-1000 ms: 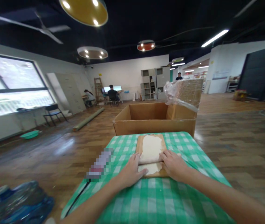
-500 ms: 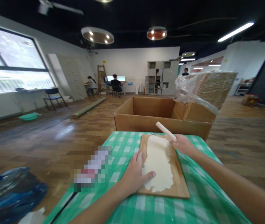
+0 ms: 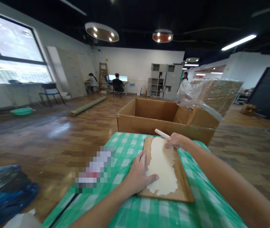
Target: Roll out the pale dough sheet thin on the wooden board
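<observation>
A long flattened sheet of pale dough lies on a wooden board on the green checked tablecloth. My left hand lies flat with fingers stretched out, pressing the dough's near left edge and the board. My right hand is closed around a white rolling pin at the far end of the dough, the pin sticking out to the left.
An open cardboard box stands just beyond the table, with a plastic-wrapped bundle on its right side. A blurred-out item lies left of the board. Blue water bottles sit on the wooden floor at lower left. People sit at desks far back.
A second ago both hands pressed the pin on the dough near me. The right hand then carried the pin to the far end and has lowered it there; the left hand stays flat.
</observation>
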Motion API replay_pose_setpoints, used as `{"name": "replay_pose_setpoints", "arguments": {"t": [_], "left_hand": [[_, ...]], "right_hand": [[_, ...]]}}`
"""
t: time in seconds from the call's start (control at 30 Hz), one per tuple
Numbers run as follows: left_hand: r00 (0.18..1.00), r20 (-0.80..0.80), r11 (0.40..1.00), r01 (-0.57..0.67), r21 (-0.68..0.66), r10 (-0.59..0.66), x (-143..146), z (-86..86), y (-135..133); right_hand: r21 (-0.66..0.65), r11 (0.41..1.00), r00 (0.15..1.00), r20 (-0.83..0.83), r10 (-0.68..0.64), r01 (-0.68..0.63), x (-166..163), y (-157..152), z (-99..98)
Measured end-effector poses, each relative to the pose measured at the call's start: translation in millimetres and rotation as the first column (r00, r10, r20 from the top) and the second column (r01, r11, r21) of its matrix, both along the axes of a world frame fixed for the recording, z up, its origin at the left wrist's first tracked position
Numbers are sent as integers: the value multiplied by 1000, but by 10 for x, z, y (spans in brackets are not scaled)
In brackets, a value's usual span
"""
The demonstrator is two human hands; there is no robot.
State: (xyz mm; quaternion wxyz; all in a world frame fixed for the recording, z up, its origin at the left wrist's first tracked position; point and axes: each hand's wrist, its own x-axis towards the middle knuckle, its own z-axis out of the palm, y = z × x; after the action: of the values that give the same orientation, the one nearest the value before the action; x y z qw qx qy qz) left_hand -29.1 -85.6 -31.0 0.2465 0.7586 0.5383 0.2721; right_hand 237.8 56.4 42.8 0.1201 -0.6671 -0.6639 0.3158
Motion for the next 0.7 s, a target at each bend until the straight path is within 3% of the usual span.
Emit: {"name": "replay_pose_setpoints", "arguments": {"t": [0.17,0.37,0.53,0.57,0.7], "left_hand": [[999,31,999,-34,31,33,-39,34,-31],[990,97,990,-114,87,106,-44,50,-21],[983,147,966,-144,213,114,-45,48,-31],[984,149,961,-136,239,102,-42,60,-56],[997,71,948,5,319,-29,12,185,-282]], "right_hand": [[23,1000,995,-99,-2,4,133,-22,93],[91,971,960,-197,-200,221,558,-236,125],[135,918,895,-312,-319,374,801,-956,-143],[162,897,849,-427,-312,411,806,-1140,-201],[182,883,778,-571,-263,432,645,-1819,-288]]}}
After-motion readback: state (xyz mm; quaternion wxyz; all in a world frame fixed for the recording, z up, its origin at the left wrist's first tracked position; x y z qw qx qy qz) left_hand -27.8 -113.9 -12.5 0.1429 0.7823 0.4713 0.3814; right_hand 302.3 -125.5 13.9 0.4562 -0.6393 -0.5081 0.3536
